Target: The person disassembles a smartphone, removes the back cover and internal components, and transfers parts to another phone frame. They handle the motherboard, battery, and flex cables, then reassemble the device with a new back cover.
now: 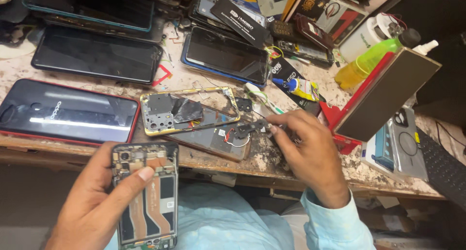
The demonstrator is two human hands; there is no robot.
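L hand (94, 196) grips an opened phone (145, 194) w/ back cover off, thumb across its board, at 7 o'clock below the bench edge (213, 165). R hand (303, 145) pinches a small black bracket (250, 127) at 3 o'clock of the gold-rimmed frame (189, 111). Risk: bracket is tiny, could slip into bench clutter, & the thumb's pressure may stress exposed flex on the opened phone.

At your far left lies a dark glossy phone screen with a red edge (68, 111); behind it, a black rectangular screen (97, 55). A black-and-gold printed box (326, 11) stands at the table's back, a black label strip (248, 21) beside it.
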